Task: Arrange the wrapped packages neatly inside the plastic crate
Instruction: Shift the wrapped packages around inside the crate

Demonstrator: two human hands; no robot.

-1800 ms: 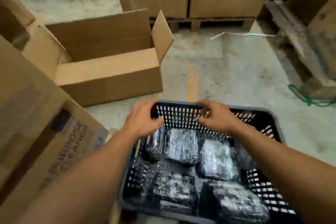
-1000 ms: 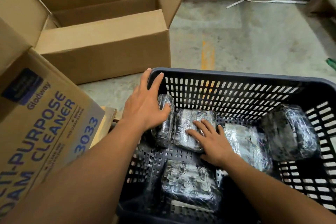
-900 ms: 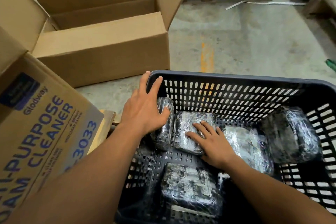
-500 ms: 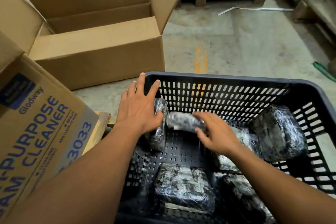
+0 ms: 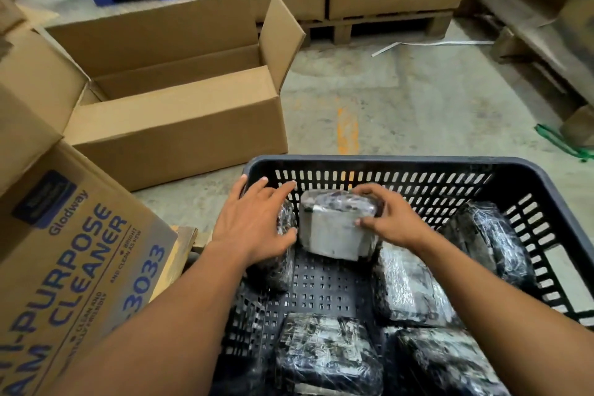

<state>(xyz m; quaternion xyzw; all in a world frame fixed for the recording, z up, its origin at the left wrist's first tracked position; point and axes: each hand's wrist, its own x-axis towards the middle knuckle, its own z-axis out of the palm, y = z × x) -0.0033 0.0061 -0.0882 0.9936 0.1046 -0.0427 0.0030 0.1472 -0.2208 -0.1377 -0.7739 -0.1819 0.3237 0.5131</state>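
Observation:
A dark slotted plastic crate (image 5: 379, 164) fills the lower right. Several packages in clear film lie inside it. My right hand (image 5: 385, 219) grips one wrapped package (image 5: 334, 231) by its top edge and holds it on edge near the far wall. My left hand (image 5: 254, 222) lies flat against an upright package (image 5: 286, 254) in the far left corner, pressing it to the side wall. Other packages lie flat: one at the front (image 5: 324, 354), one in the middle right (image 5: 408, 289), one leaning at the right wall (image 5: 491, 238).
An open cardboard box (image 5: 180, 125) stands on the concrete floor beyond the crate to the left. A printed cleaner carton (image 5: 74, 267) leans close at the left. Stacked cartons on a wooden pallet (image 5: 385, 26) line the back. A green strap (image 5: 559, 141) lies at the right.
My right hand has lifted the flat package off the crate floor and turned it up on edge. My left hand has stayed on the upright package in the corner. The camera tilted up slightly.

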